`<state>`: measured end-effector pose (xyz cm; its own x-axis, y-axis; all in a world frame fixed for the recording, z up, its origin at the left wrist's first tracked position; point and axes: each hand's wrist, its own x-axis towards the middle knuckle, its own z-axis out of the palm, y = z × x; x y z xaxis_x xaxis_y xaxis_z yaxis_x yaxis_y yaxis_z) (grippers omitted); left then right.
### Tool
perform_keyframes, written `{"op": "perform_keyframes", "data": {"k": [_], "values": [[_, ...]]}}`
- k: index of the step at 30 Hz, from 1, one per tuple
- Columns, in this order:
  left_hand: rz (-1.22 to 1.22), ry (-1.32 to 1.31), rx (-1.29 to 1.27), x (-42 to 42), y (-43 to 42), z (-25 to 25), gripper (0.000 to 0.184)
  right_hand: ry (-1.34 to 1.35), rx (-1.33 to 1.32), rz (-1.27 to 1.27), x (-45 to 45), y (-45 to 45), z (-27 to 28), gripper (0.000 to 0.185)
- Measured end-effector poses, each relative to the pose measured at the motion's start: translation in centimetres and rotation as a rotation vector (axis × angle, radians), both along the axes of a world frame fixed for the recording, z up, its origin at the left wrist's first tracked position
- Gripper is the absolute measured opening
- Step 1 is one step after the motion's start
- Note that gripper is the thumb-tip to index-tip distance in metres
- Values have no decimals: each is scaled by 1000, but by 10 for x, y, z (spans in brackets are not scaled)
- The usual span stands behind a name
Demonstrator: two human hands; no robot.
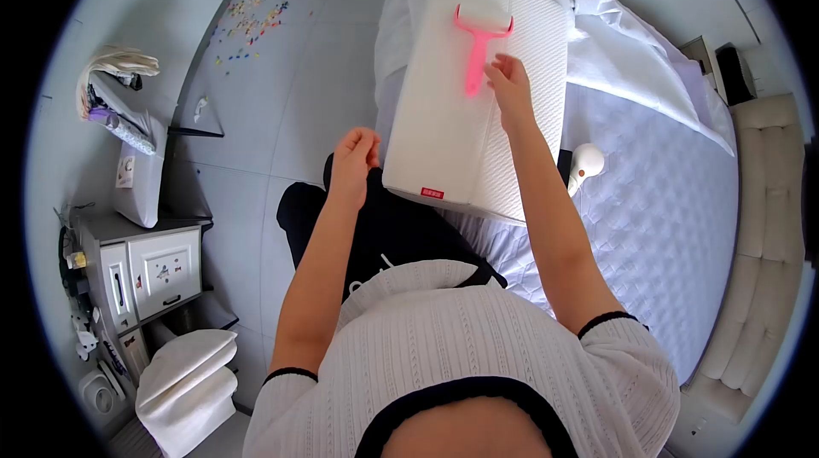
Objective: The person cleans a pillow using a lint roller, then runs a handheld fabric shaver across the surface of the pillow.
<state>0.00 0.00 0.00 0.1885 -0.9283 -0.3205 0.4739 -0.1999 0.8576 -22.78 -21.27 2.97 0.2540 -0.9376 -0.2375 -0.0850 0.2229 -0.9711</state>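
Note:
A pink lint roller (475, 66) with a white roll lies on top of a white foam pillow or block (439, 138). Its handle points back toward me. Just right of that handle is my right hand (509, 87), fingers bent and somewhat apart, with nothing visible in them; a small gap seems to separate it from the handle. My left hand (354, 159) hovers over my dark trousers, left of the block's near edge. Its fingers are curled together, and whatever may be inside them is hidden.
The block rests on a bed with a quilted cover (657, 168) and a crumpled white sheet (631, 57). A white rounded device (586, 164) lies right of the block. Small colourful pieces (256, 14) litter the floor. A white cabinet (162, 270) stands at left.

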Motion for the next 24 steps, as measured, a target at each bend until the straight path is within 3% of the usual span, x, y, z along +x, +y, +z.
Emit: {"op": "perform_keyframes", "data": {"k": [2,6,8,12,15,21,24], "values": [[30,-75,1,-15,2,11,20,79,-160,-231,21,-6,-4,58],[130,-80,98,-29,1,23,22,42,-161,-237,45,-30,-27,54],[135,-127,132,-26,0,22,23,-175,-42,-147,47,-38,-30,47],[72,-225,229,-29,-6,22,32,-152,22,-119,24,-20,-19,40],[33,-161,240,-35,-14,14,42,-81,44,-55,8,41,-11,32],[-102,-224,131,-33,-29,-20,54,-41,318,32,-53,210,3,38],[-112,-274,280,-33,-35,-24,64,23,266,-81,-86,261,-1,34]]}}
